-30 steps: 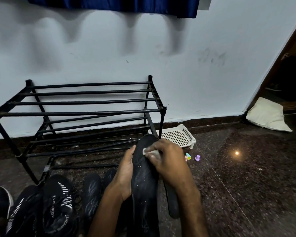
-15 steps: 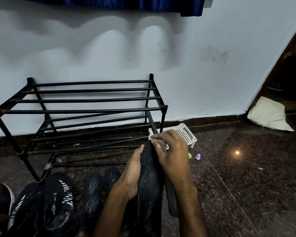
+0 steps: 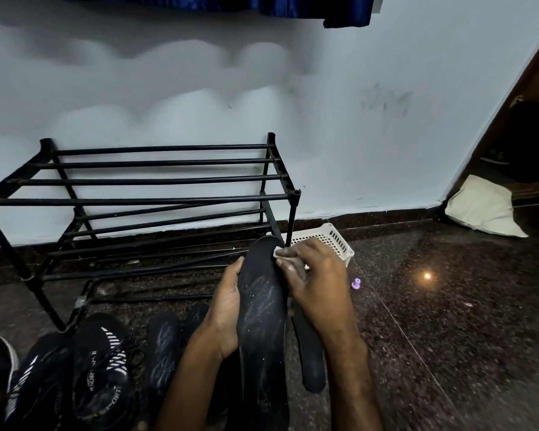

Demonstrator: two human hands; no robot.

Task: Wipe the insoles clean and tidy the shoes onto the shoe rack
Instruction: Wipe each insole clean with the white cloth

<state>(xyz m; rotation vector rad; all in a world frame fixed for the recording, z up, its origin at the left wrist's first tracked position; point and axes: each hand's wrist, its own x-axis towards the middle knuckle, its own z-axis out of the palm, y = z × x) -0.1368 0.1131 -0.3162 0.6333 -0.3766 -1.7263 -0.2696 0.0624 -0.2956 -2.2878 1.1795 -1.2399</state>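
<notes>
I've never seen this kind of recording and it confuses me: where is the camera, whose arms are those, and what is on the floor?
There is no machine here. A person wears one wide-angle camera on the head, so you look down at their own bare arms. The left hand holds a black insole by its edge; the right hand pinches a white wipe against its far end. Behind stands a black shoe rack. On the dark floor lie black shoes, a second insole, a white basket and a small purple object.
</notes>
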